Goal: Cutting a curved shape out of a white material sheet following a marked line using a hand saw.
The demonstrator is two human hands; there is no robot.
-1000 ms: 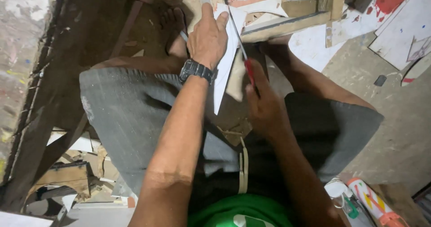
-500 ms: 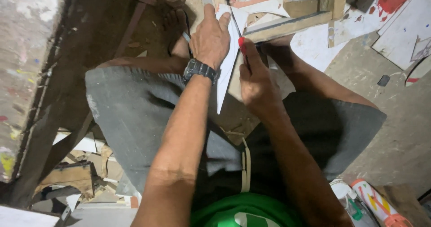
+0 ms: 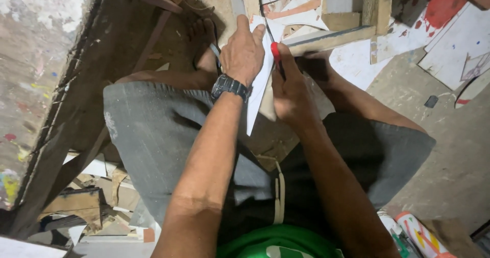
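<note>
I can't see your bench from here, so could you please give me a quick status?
Left hand pressing white sheet flat. Right hand gripping red-handled cutter. Nothing blocking.

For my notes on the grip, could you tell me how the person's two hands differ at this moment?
The left hand lies flat, pressing down on the white sheet; the right hand is curled around a red-handled tool. The left wrist wears a black watch; the right wrist is bare. Both meet at the sheet's edge, between the knees.
</note>
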